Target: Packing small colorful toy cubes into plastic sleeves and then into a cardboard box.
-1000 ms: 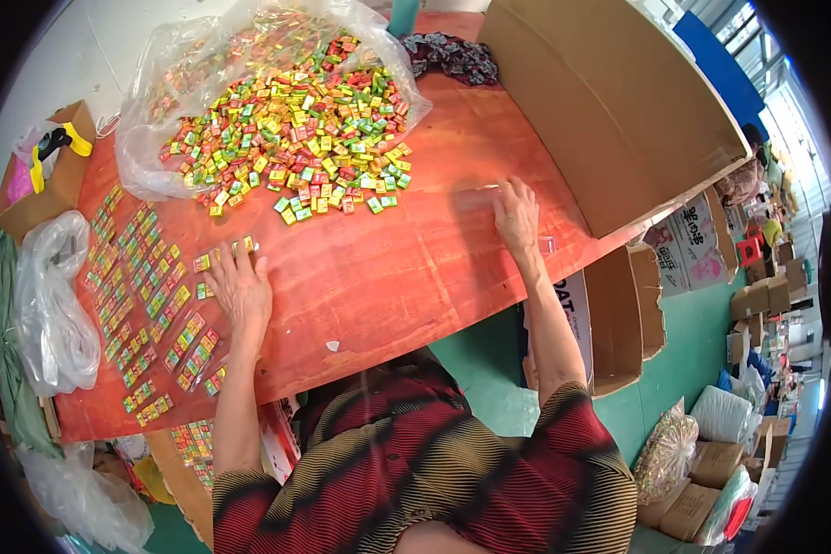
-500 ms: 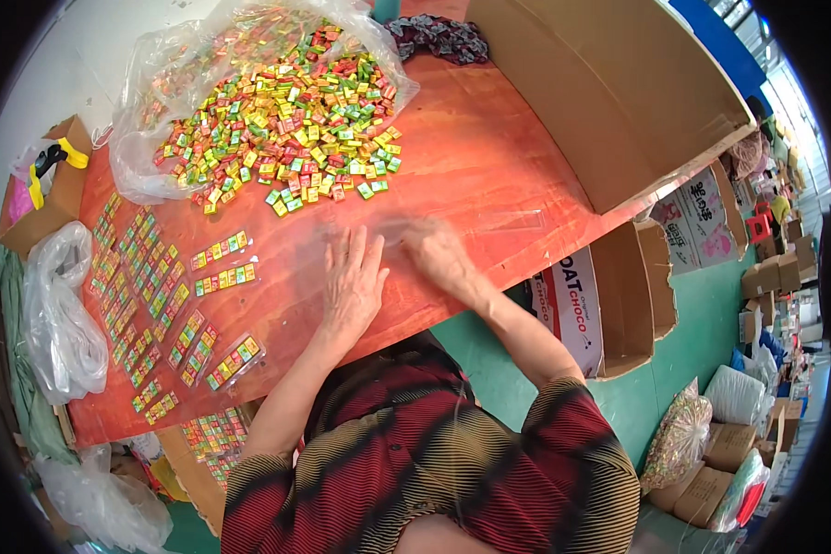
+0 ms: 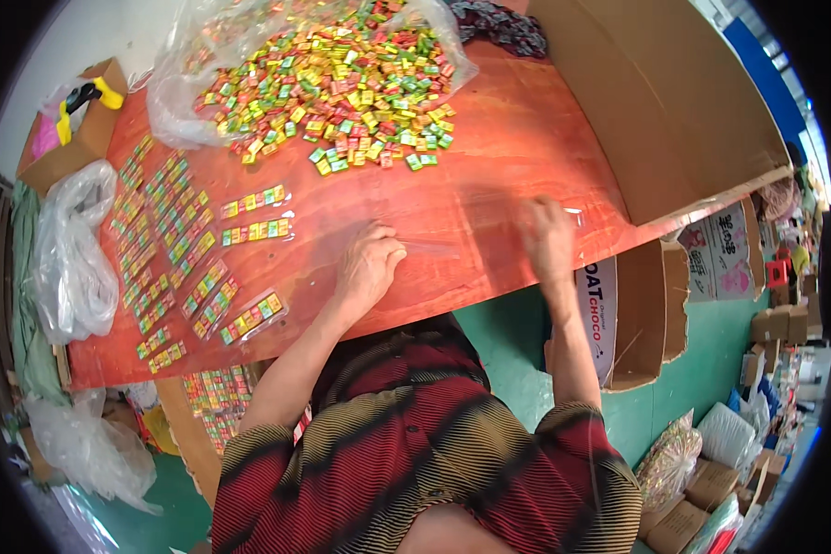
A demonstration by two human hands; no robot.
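My left hand [image 3: 371, 266] is over the red table, fingers curled together at one end of a thin clear plastic strip [image 3: 431, 248]. The strip reaches right from the fingertips and is faint against the wood. Farther right, my right hand [image 3: 549, 242] is smeared by motion, so its fingers are hard to read. Close beside it lies another clear plastic piece [image 3: 574, 216] with a bright glint. Left of my hands are flat clear packs [image 3: 257, 229], each with a row of small coloured pieces. Beyond my hands spreads a heap of small red, yellow and green wrapped pieces [image 3: 351, 88].
A clear bag [image 3: 177, 111] lies around the heap. At the right, a large cardboard box [image 3: 665, 111] stands on the red table [image 3: 499, 111]. More packs [image 3: 152, 268] cover the left side, near a crumpled plastic bag [image 3: 76, 254]. Open cartons [image 3: 639, 319] stand below the right edge.
My right hand has moved right, away from my left. My left hand has gone from flat, spread fingers to curled ones. The whole view has shifted, with the table higher and more to the right.
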